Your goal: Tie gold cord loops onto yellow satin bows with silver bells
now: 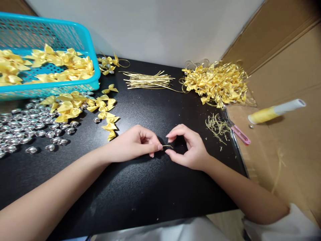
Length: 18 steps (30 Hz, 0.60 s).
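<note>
My left hand and my right hand rest on the black table, fingertips almost meeting. Between them runs a short gold cord, pinched by both hands. Loose yellow ribbon bows lie just left of my left hand. A bundle of cut gold cords lies at the back centre. Behind my right hand sits a heap of finished bows with gold loops.
A blue basket with yellow bows stands at the back left. Several silver beads are spread at the left. Gold cord scraps, pink-handled snips and a yellow thread spool lie at the right, beside cardboard walls.
</note>
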Each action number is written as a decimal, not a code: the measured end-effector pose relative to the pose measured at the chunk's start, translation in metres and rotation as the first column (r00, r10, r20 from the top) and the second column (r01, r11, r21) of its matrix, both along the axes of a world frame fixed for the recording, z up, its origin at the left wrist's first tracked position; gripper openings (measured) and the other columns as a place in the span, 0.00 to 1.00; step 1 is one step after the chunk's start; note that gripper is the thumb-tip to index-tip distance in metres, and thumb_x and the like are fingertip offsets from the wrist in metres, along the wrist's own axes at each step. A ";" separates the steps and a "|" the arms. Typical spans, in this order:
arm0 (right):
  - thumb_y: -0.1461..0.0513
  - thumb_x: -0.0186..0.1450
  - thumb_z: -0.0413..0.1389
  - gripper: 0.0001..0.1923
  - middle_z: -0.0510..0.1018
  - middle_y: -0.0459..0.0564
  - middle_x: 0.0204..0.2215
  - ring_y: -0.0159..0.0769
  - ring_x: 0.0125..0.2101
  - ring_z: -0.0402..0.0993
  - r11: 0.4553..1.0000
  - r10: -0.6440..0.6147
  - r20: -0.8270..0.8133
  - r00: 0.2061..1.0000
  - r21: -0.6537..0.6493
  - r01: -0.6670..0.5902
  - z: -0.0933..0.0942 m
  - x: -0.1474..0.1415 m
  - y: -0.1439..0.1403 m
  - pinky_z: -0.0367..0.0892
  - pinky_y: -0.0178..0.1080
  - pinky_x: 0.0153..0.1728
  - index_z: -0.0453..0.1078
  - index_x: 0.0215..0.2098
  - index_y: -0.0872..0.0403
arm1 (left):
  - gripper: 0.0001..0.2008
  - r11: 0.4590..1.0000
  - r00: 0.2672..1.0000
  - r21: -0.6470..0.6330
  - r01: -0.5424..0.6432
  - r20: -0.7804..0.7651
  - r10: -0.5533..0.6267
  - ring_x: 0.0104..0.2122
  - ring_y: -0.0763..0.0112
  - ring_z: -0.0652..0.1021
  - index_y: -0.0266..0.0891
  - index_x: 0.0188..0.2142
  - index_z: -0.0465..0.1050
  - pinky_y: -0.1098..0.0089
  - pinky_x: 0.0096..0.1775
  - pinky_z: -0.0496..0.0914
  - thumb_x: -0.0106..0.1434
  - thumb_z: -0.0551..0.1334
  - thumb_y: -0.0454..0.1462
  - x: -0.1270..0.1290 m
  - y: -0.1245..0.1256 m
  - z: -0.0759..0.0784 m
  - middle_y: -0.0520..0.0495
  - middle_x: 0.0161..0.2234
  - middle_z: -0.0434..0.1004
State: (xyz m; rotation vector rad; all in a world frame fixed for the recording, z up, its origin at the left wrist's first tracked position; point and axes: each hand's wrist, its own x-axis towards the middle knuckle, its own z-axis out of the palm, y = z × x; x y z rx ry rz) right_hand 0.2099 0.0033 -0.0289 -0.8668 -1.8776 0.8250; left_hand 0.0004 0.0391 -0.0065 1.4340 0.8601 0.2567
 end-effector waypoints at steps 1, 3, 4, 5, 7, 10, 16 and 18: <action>0.69 0.55 0.62 0.16 0.76 0.45 0.32 0.33 0.33 0.72 1.000 0.010 0.023 1.000 0.008 -0.010 0.000 -0.001 0.000 0.70 0.39 0.37 0.68 0.41 0.51 | 0.09 1.000 1.000 0.001 0.002 0.000 -0.002 0.22 0.78 0.70 0.34 0.29 0.79 0.78 0.26 0.63 0.60 0.64 0.38 0.000 0.000 0.000 0.52 0.20 0.75; 0.69 0.56 0.62 0.16 0.77 0.46 0.32 0.34 0.34 0.73 1.000 0.014 0.052 0.999 0.020 -0.015 0.000 -0.002 -0.001 0.70 0.39 0.37 0.68 0.40 0.51 | 0.09 1.000 1.000 0.002 0.004 0.004 -0.004 0.22 0.78 0.70 0.34 0.29 0.79 0.78 0.26 0.63 0.60 0.64 0.38 0.000 0.000 -0.001 0.52 0.20 0.75; 0.69 0.56 0.62 0.14 0.77 0.45 0.31 0.33 0.34 0.73 1.000 0.008 0.056 0.998 0.025 -0.009 0.000 -0.003 -0.002 0.70 0.39 0.37 0.68 0.39 0.51 | 0.09 1.000 1.000 0.001 0.005 0.007 -0.005 0.22 0.78 0.70 0.34 0.30 0.79 0.77 0.26 0.63 0.60 0.64 0.38 0.000 0.000 -0.001 0.52 0.20 0.76; 0.69 0.57 0.61 0.13 0.78 0.45 0.31 0.33 0.33 0.73 1.000 -0.002 0.052 0.999 0.032 0.001 0.000 -0.004 -0.002 0.70 0.38 0.36 0.68 0.39 0.51 | 0.09 1.000 1.000 0.003 0.006 0.010 -0.006 0.22 0.78 0.71 0.34 0.30 0.79 0.77 0.26 0.64 0.60 0.64 0.38 0.000 0.000 -0.001 0.52 0.21 0.76; 0.70 0.59 0.60 0.11 0.78 0.45 0.29 0.32 0.32 0.73 0.999 -0.024 0.032 0.999 0.045 0.023 0.000 -0.005 -0.002 0.70 0.38 0.36 0.69 0.38 0.51 | 0.08 1.000 1.000 0.011 0.008 0.010 -0.008 0.22 0.78 0.71 0.34 0.29 0.79 0.77 0.26 0.64 0.60 0.64 0.38 0.000 0.000 0.000 0.52 0.20 0.76; 0.71 0.59 0.58 0.10 0.78 0.45 0.28 0.32 0.31 0.73 0.997 -0.047 0.011 0.999 0.062 0.046 0.000 -0.005 -0.002 0.71 0.38 0.35 0.69 0.37 0.52 | 0.08 1.000 1.000 0.017 0.008 0.003 -0.008 0.22 0.78 0.70 0.35 0.27 0.78 0.77 0.26 0.64 0.60 0.63 0.37 0.000 0.000 0.000 0.52 0.20 0.75; 0.71 0.59 0.57 0.10 0.78 0.44 0.26 0.32 0.29 0.72 0.993 -0.075 -0.007 0.997 0.094 0.075 0.002 -0.003 0.000 0.70 0.39 0.35 0.69 0.36 0.51 | 0.07 1.000 1.000 0.005 0.010 0.002 -0.010 0.22 0.77 0.71 0.35 0.28 0.79 0.77 0.26 0.64 0.59 0.64 0.36 -0.002 0.001 -0.001 0.52 0.20 0.75; 0.71 0.58 0.57 0.10 0.78 0.44 0.26 0.32 0.29 0.71 0.993 -0.080 -0.021 0.997 0.091 0.082 0.001 -0.003 -0.001 0.70 0.39 0.35 0.69 0.35 0.51 | 0.07 1.000 1.000 0.010 0.018 0.010 -0.018 0.21 0.78 0.71 0.34 0.28 0.78 0.78 0.25 0.63 0.59 0.63 0.35 -0.003 0.001 -0.001 0.52 0.20 0.75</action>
